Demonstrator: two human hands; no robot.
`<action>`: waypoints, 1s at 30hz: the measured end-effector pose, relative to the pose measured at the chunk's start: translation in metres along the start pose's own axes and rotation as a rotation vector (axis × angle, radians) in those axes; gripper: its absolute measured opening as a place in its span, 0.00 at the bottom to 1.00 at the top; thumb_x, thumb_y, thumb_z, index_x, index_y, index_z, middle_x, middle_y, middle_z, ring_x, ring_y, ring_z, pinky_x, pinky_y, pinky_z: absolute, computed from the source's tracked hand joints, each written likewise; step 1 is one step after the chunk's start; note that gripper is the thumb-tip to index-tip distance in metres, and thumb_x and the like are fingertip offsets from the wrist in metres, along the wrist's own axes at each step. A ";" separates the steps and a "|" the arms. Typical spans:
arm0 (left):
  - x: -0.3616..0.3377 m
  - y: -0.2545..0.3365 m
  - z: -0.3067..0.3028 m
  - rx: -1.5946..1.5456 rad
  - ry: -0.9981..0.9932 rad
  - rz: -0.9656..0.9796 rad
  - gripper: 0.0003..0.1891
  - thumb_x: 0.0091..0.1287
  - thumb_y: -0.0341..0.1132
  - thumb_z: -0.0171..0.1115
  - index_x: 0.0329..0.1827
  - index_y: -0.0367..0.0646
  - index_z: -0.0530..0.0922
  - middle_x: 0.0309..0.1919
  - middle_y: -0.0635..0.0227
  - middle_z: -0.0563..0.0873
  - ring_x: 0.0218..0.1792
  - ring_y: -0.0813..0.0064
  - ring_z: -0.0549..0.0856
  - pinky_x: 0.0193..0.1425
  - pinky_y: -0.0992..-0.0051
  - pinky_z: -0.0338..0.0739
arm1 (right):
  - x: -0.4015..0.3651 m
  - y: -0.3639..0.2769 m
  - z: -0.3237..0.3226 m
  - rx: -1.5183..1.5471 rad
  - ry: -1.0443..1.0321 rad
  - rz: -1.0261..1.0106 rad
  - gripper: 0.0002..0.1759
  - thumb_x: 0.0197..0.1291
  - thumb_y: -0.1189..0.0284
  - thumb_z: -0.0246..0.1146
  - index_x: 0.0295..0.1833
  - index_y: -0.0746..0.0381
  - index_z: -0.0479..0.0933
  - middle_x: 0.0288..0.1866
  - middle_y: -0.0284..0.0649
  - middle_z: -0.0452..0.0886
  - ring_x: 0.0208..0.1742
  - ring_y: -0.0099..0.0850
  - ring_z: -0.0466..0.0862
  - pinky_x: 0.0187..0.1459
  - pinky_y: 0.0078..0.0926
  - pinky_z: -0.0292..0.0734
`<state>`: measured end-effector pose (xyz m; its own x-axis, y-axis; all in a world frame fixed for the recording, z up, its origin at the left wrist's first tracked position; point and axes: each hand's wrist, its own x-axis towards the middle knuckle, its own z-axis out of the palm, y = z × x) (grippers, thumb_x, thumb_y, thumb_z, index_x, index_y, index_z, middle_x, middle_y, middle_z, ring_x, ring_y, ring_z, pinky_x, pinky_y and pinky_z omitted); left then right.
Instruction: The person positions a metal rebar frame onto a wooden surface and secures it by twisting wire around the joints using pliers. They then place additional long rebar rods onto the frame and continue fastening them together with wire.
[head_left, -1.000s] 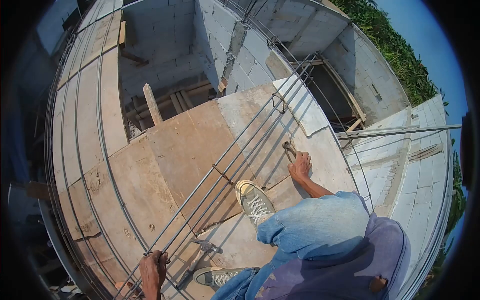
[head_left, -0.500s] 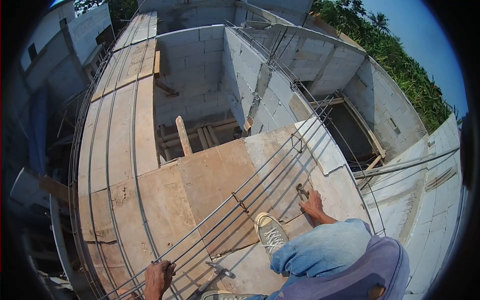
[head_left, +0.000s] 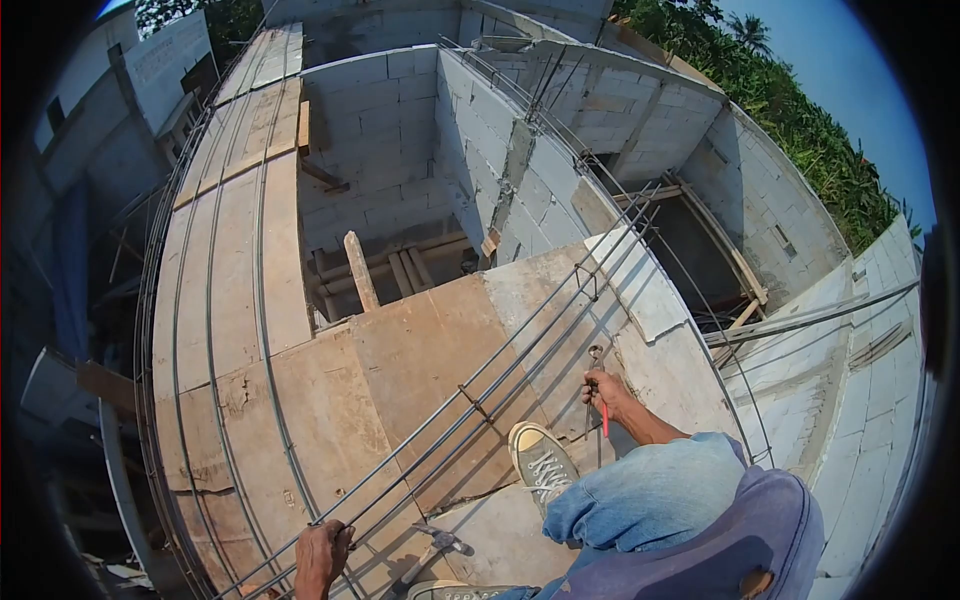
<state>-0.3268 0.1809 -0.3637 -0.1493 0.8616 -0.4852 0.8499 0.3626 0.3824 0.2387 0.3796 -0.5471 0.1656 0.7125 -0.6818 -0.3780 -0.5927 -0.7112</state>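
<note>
At the lower left, my left hand is closed round a bar of the long rebar cage, which runs diagonally up to the right. My right hand, right of the cage, grips pincers with a red handle; their metal head points up, away from me. Between my hands a canvas shoe stands on the plywood boards. A hammer lies on the boards just right of my left hand.
Long steel bars run over the boards on the left. Beyond the front board edge is a deep opening between block walls, with a wooden stake upright at its edge. Another drop with a timber frame lies at the right.
My right hand has shifted slightly left and turned, so the pincers' red handle now shows and their head points upward. My left hand still holds the bar.
</note>
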 end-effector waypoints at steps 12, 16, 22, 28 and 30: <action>-0.006 0.014 -0.011 -0.059 0.034 0.009 0.10 0.62 0.32 0.66 0.32 0.30 0.83 0.18 0.47 0.80 0.22 0.51 0.83 0.28 0.62 0.72 | -0.003 -0.108 0.116 0.148 0.065 -0.321 0.10 0.67 0.73 0.59 0.46 0.70 0.76 0.41 0.47 0.85 0.36 0.33 0.87 0.34 0.27 0.87; -0.005 0.017 -0.015 0.003 0.021 -0.044 0.10 0.63 0.33 0.65 0.29 0.33 0.81 0.20 0.48 0.81 0.26 0.47 0.83 0.32 0.60 0.73 | 0.011 -0.121 0.131 0.239 -0.035 -0.309 0.11 0.68 0.72 0.58 0.46 0.70 0.76 0.39 0.47 0.85 0.34 0.34 0.87 0.32 0.27 0.86; -0.018 0.006 -0.019 -0.035 0.093 0.003 0.11 0.62 0.32 0.66 0.28 0.32 0.80 0.20 0.49 0.81 0.24 0.49 0.82 0.31 0.60 0.72 | -0.003 -0.121 0.134 0.257 -0.050 -0.321 0.10 0.65 0.73 0.61 0.44 0.70 0.78 0.35 0.48 0.84 0.30 0.32 0.84 0.30 0.25 0.85; -0.039 0.014 -0.052 -0.055 0.116 -0.071 0.08 0.60 0.32 0.67 0.32 0.33 0.84 0.20 0.49 0.82 0.24 0.52 0.84 0.31 0.61 0.73 | -0.040 -0.126 0.139 0.314 -0.182 -0.352 0.09 0.66 0.73 0.60 0.45 0.70 0.77 0.37 0.48 0.84 0.33 0.33 0.85 0.35 0.26 0.84; -0.040 0.001 -0.056 -0.042 0.120 -0.097 0.09 0.60 0.32 0.67 0.33 0.33 0.84 0.21 0.50 0.83 0.25 0.52 0.85 0.32 0.61 0.74 | -0.051 -0.126 0.137 0.314 -0.193 -0.351 0.08 0.67 0.73 0.60 0.44 0.69 0.78 0.38 0.46 0.84 0.36 0.32 0.85 0.37 0.25 0.84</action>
<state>-0.3481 0.1666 -0.3001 -0.2916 0.8570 -0.4249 0.8067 0.4590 0.3721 0.1525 0.4691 -0.3991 0.1718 0.9225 -0.3456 -0.5901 -0.1845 -0.7859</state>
